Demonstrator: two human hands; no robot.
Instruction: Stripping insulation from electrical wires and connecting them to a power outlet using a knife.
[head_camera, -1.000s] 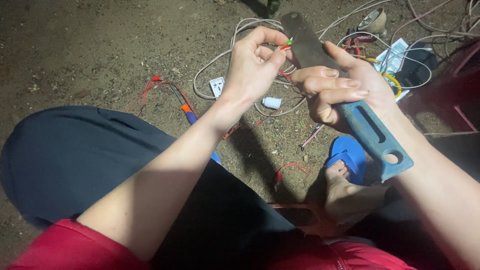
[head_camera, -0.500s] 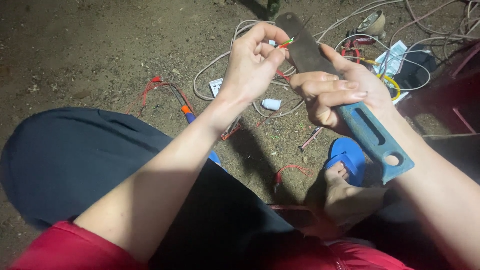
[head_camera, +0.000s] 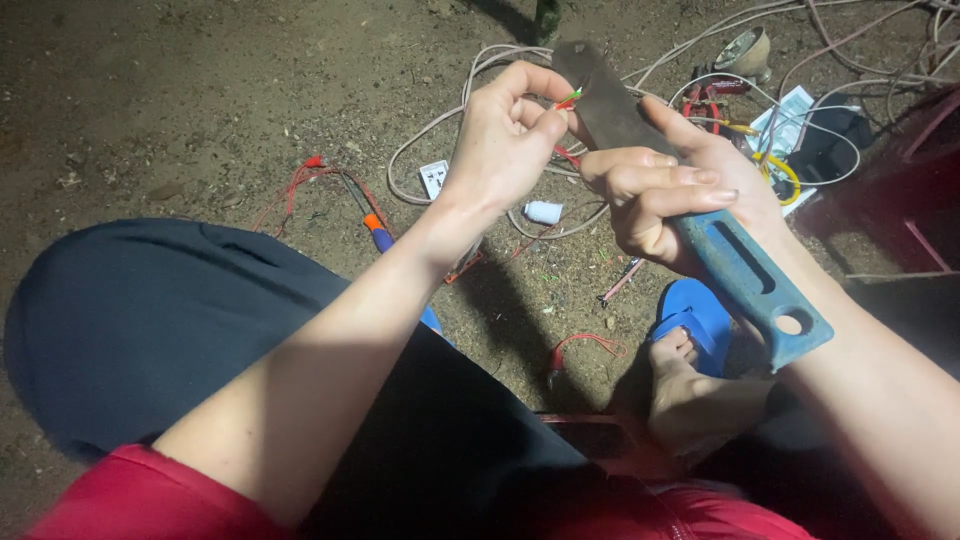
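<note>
My left hand (head_camera: 505, 140) pinches the end of a thin green and red wire (head_camera: 569, 97) between thumb and fingers. The wire tip rests against the dark flat blade (head_camera: 605, 100) of a knife. My right hand (head_camera: 670, 190) grips that knife by its blue slotted handle (head_camera: 755, 285), blade pointing away from me. Both hands are held above dirt ground, over a tangle of cables.
White cables (head_camera: 440, 140) loop on the dirt (head_camera: 200, 90) beyond my hands. A screwdriver with an orange and blue handle (head_camera: 378, 232), red wires (head_camera: 295, 185), a small white plug (head_camera: 543, 212) and pliers (head_camera: 710, 95) lie around. My foot in a blue sandal (head_camera: 695, 320) is below right.
Both hands and the knife have shifted very slightly; the grip on wire and knife is unchanged.
</note>
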